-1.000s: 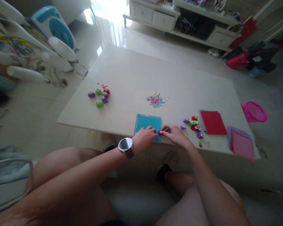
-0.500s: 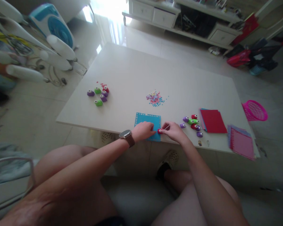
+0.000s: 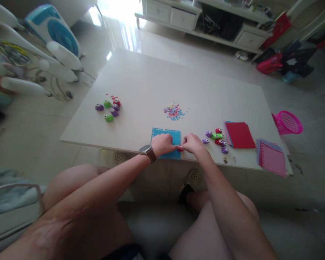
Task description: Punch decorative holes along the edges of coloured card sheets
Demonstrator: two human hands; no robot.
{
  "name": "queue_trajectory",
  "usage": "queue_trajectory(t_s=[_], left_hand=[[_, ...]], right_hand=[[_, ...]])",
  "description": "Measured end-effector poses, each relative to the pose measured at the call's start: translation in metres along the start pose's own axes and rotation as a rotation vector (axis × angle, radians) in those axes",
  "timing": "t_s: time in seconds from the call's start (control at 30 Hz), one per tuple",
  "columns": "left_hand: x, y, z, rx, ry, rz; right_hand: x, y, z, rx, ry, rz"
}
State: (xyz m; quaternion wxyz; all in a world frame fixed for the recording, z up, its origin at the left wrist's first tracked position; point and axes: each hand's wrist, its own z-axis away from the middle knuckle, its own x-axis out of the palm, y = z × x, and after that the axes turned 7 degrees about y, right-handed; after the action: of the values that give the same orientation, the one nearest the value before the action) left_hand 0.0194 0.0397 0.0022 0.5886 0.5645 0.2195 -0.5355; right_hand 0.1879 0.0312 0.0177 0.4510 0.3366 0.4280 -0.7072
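A blue sheet of paper [image 3: 173, 156] with small holes along its borders lies at the table's near edge. My left hand [image 3: 162, 143] rests over it with fingers curled, and its thumb reaches right to a red paper punch [image 3: 180, 148] at the sheet's right edge. My right hand [image 3: 191, 143] is closed on that punch, which the fingers mostly hide. Nearest to my right hand is a cluster of purple, green and red punches, among them a purple punch [image 3: 205, 141]. Beyond the sheet lies a heap of tiny coloured paper bits [image 3: 174, 111].
More paper punches [image 3: 108, 118] sit at the table's left, beside a few red bits. To the right are a stack of red paper [image 3: 240, 135] and a stack of punched pink sheets [image 3: 272, 159]. A pink basket [image 3: 288, 122] stands past the white table [image 3: 141, 76].
My left thumb has stretched out onto the red punch. My right hand has closed in round the punch, now largely covering it. The whole view has shifted slightly.
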Motion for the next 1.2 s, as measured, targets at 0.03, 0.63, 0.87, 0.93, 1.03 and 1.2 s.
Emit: queue_trajectory(t_s=[0.03,0.63,0.87,0.93,1.03,1.2], left_hand=[[0.000,0.000,-0.001,-0.008,0.008,-0.002],[0.006,-0.021,0.002,0.185,-0.084,-0.029],[0.007,-0.024,0.005,0.206,-0.083,-0.074],[0.006,-0.025,0.005,0.204,-0.085,-0.072],[0.005,-0.026,0.006,0.192,-0.082,-0.076],[0.005,-0.027,0.008,0.180,-0.079,-0.082]], right_hand=[[0.001,-0.001,0.000,-0.003,0.001,0.009],[-0.022,0.029,0.021,-0.285,0.134,0.065],[-0.017,0.027,0.021,-0.243,0.152,0.232],[-0.022,0.032,0.019,-0.212,0.165,0.238],[-0.028,0.042,0.016,-0.155,0.146,0.265],[-0.033,0.045,0.016,-0.107,0.131,0.352]])
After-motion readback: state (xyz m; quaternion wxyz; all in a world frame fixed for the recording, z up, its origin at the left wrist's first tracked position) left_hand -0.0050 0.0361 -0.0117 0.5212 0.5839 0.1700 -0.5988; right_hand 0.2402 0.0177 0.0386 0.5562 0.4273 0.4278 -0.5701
